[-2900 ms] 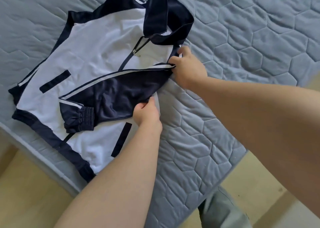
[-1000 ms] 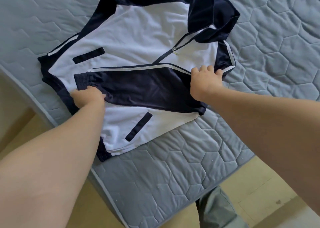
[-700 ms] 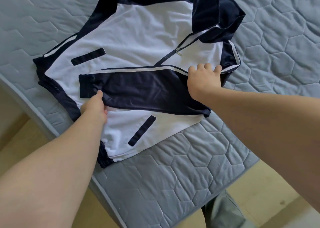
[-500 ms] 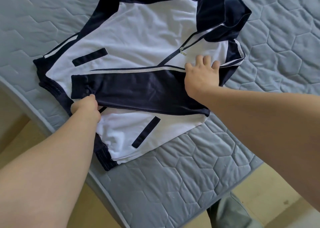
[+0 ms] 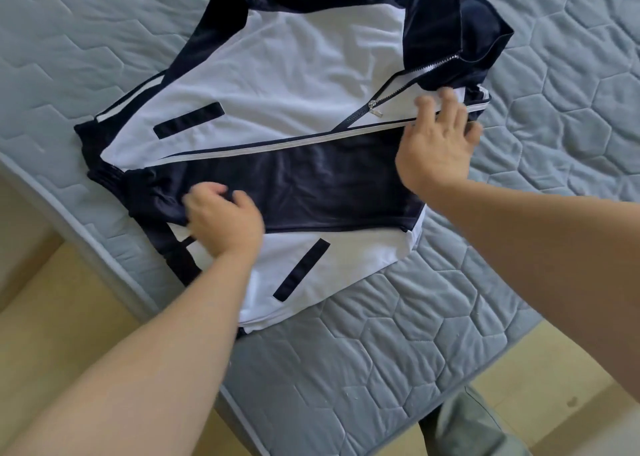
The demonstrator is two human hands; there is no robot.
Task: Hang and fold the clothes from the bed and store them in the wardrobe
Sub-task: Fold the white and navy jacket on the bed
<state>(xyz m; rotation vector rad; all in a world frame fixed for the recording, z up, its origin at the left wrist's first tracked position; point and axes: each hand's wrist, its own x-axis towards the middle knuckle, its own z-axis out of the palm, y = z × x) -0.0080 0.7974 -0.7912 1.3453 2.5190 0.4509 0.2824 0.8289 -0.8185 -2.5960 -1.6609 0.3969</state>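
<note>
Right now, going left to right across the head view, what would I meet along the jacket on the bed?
First the ribbed sleeve cuff, then the left hand, the lower pocket strip, the zipper pull, the right hand, and finally the bare mattress.

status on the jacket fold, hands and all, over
Right hand open at jacket shoulder. Left hand on folded-in navy sleeve, grip blurred. Jacket flat on mattress, nothing blocking.

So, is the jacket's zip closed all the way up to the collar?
No, the zip pull sits well below the collar, with the teeth apart above it.
</note>
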